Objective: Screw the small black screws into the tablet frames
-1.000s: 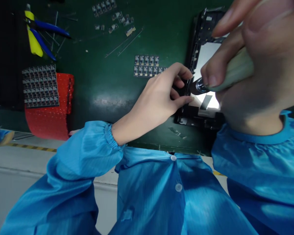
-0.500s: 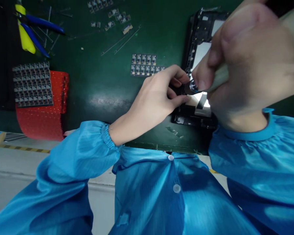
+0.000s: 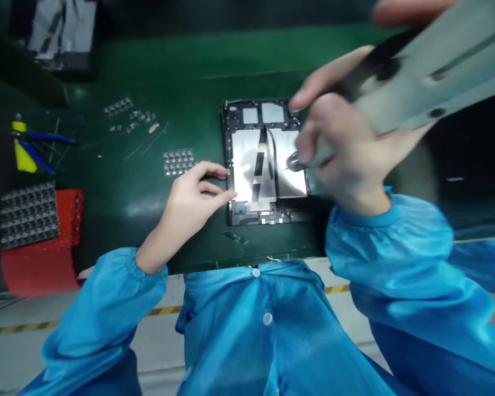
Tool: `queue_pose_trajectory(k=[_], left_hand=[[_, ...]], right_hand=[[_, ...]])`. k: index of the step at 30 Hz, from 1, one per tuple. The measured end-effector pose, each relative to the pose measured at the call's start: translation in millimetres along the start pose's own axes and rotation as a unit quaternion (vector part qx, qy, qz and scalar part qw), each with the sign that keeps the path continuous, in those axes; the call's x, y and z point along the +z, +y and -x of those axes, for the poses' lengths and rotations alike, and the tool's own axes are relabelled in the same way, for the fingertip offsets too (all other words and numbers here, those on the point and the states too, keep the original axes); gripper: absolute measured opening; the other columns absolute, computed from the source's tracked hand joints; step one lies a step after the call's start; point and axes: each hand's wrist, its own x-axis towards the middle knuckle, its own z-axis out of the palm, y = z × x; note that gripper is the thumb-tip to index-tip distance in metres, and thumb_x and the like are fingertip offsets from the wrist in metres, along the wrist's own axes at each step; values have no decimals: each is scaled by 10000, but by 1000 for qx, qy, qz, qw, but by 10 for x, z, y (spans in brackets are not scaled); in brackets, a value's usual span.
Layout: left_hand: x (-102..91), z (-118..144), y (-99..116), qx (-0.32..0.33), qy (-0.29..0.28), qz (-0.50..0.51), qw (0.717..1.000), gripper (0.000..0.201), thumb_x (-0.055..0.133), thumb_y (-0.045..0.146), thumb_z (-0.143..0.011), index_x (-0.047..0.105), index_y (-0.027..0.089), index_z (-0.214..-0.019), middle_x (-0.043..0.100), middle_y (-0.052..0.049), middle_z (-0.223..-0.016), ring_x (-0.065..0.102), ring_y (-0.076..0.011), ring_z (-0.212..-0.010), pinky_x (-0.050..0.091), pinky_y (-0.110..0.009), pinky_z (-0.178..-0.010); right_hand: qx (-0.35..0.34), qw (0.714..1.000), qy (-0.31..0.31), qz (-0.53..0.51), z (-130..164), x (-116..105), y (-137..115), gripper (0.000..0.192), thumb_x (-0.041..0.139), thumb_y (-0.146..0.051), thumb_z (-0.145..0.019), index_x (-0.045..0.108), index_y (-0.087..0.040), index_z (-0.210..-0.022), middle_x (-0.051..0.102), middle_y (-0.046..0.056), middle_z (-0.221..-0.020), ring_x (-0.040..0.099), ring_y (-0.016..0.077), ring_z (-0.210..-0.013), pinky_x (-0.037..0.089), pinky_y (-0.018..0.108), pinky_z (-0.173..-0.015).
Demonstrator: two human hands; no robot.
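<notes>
An opened tablet chassis (image 3: 247, 118) with a silvery inner plate and black frame lies flat on the green mat (image 3: 181, 82). My left hand (image 3: 192, 201) rests on the mat at the chassis's left edge, thumb and forefinger pinching its frame. My right hand (image 3: 346, 154) is wrapped around a grey electric screwdriver (image 3: 421, 71), whose metal tip hovers over the right side of the plate. The picture is blurred around the right hand.
A small panel of tiny circuit boards (image 3: 178, 161) lies left of the chassis, with more loose boards (image 3: 127, 113) farther back. Blue-handled cutters with a yellow piece (image 3: 28, 146) lie at far left. A tray of small parts (image 3: 27, 214) sits on a red pad (image 3: 45, 269).
The view has pulled back and up, so the whole chassis now shows. My right hand lifted the screwdriver from the left frame edge to above the plate's right side. My left hand still holds the frame.
</notes>
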Motion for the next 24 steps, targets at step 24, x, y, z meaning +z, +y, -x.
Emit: queue_pose_trajectory(k=[24], left_hand=[[-80, -242, 346, -34, -94, -141, 985, 304, 982, 395, -802, 907, 362, -1095, 779, -48, -1173, 787, -214, -861, 751, -334, -795]], right_hand=[[-82, 989, 124, 24, 61, -801, 664, 412, 575, -362, -1024, 358, -66, -1211, 364, 63, -1470, 497, -130, -716, 367, 134, -533]])
